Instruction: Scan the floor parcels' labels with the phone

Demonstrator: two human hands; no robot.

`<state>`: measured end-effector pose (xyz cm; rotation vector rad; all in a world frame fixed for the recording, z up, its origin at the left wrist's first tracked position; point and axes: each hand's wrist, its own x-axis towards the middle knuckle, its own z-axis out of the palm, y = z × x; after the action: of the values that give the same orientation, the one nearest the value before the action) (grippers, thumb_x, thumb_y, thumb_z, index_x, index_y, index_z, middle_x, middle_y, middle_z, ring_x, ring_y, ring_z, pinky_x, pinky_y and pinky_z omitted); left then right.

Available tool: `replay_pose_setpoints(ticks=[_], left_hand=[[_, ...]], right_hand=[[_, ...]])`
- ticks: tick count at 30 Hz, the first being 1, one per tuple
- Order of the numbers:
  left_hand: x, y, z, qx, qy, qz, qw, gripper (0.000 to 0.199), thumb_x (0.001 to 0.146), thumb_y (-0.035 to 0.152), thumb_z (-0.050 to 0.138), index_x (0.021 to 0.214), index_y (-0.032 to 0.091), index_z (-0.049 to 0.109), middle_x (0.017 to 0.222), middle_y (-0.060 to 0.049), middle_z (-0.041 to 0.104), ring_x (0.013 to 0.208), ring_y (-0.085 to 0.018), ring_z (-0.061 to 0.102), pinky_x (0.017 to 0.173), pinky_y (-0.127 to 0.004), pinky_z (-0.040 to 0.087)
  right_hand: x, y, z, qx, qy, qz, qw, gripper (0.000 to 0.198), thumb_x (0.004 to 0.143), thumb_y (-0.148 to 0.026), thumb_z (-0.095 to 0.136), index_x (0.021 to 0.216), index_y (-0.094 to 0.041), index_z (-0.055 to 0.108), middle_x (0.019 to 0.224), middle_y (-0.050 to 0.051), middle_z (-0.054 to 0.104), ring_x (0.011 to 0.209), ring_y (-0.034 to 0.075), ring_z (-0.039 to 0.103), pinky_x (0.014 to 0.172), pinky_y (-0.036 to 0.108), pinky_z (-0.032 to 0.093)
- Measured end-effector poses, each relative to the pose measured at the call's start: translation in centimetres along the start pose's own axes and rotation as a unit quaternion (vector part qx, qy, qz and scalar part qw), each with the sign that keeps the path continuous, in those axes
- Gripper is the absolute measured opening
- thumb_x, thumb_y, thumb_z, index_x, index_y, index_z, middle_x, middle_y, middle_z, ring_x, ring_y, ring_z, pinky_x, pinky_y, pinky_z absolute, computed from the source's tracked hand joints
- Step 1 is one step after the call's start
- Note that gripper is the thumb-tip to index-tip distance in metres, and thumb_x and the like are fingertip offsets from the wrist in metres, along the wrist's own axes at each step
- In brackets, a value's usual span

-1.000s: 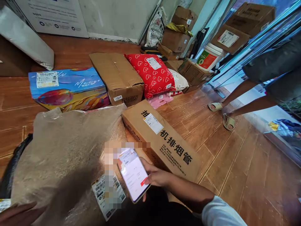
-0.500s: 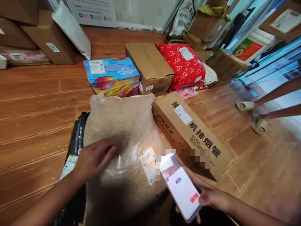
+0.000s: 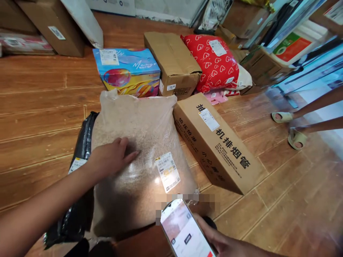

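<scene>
A large clear bag of tan grain [image 3: 139, 135] lies on the wooden floor, a white shipping label [image 3: 167, 172] on its near side. My left hand [image 3: 111, 157] rests flat on top of the bag, fingers pointing right toward the label. My right hand [image 3: 222, 242] holds a smartphone [image 3: 184, 232] with a lit screen at the bottom edge, just below the label. A black plastic parcel [image 3: 80, 167] lies under the bag's left side.
A long brown carton with Chinese print [image 3: 217, 142] lies right of the bag. Behind stand a blue box [image 3: 125, 71], a brown carton [image 3: 171, 60] and a red heart-print parcel [image 3: 214, 64]. Another person's sandalled feet [image 3: 289, 128] stand at the right.
The view has swung left and down. My left hand came up from the bottom corner onto the bag. The phone has dropped toward the bottom edge, below the label.
</scene>
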<state>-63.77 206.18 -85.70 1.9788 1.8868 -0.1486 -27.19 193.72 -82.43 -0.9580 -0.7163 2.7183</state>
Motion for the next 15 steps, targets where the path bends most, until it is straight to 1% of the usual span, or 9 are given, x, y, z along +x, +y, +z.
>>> replay_pose_setpoints(ticks=[3,5,9,11,13,15], left_hand=[[-1.9,-0.2,0.2,0.026,-0.006,-0.024,0.999,0.065,0.088,0.071,0.023,0.106,0.016,0.052,0.105,-0.018,0.062,0.079,-0.029,0.065,0.059,-0.034,0.043],[-3.6,-0.1,0.2,0.044,-0.015,-0.038,0.998,0.064,0.089,0.07,0.023,0.108,0.016,0.052,0.103,-0.018,0.063,0.076,-0.029,0.066,0.059,-0.035,0.044],[-6.5,0.2,0.1,0.076,-0.025,-0.041,0.996,0.063,0.093,0.062,0.019,0.116,0.014,0.051,0.096,-0.017,0.065,0.078,-0.03,0.067,0.063,-0.038,0.046],[-7.4,0.4,-0.1,0.076,-0.038,-0.05,0.995,0.061,0.093,0.06,0.02,0.114,0.014,0.054,0.096,-0.018,0.066,0.083,-0.033,0.067,0.064,-0.04,0.048],[-7.8,0.7,-0.2,0.072,-0.048,-0.055,0.995,0.06,0.093,0.059,0.022,0.107,0.014,0.058,0.095,-0.019,0.067,0.086,-0.036,0.067,0.065,-0.043,0.049],[-8.0,0.9,-0.2,0.078,-0.055,-0.06,0.994,0.059,0.092,0.059,0.022,0.102,0.014,0.06,0.094,-0.019,0.068,0.087,-0.038,0.067,0.065,-0.044,0.05]], right_hand=[[-0.6,0.8,-0.5,-0.013,-0.031,0.018,0.999,0.102,0.054,-0.033,0.09,0.142,-0.031,0.038,0.13,0.007,0.058,0.122,0.03,0.052,0.102,0.042,0.034],[-1.1,1.2,-0.9,-0.036,-0.058,0.005,0.998,0.104,0.056,-0.03,0.089,0.144,-0.031,0.034,0.13,0.007,0.057,0.121,0.029,0.053,0.099,0.04,0.037],[-1.6,1.8,-1.8,-0.082,-0.103,-0.018,0.991,0.101,0.062,-0.023,0.087,0.145,-0.03,0.029,0.122,0.007,0.062,0.106,0.024,0.063,0.081,0.031,0.046],[-1.7,1.8,-1.8,-0.072,-0.119,-0.015,0.99,0.1,0.068,-0.027,0.083,0.146,-0.03,0.021,0.119,0.01,0.065,0.101,0.025,0.067,0.073,0.03,0.049],[-1.7,1.7,-1.5,-0.061,-0.127,-0.019,0.99,0.1,0.075,-0.033,0.078,0.147,-0.03,0.011,0.118,0.015,0.066,0.1,0.029,0.069,0.064,0.028,0.051],[-1.8,1.6,-1.2,-0.056,-0.125,-0.03,0.99,0.101,0.077,-0.035,0.076,0.147,-0.03,0.004,0.118,0.017,0.067,0.1,0.031,0.069,0.055,0.023,0.05]])
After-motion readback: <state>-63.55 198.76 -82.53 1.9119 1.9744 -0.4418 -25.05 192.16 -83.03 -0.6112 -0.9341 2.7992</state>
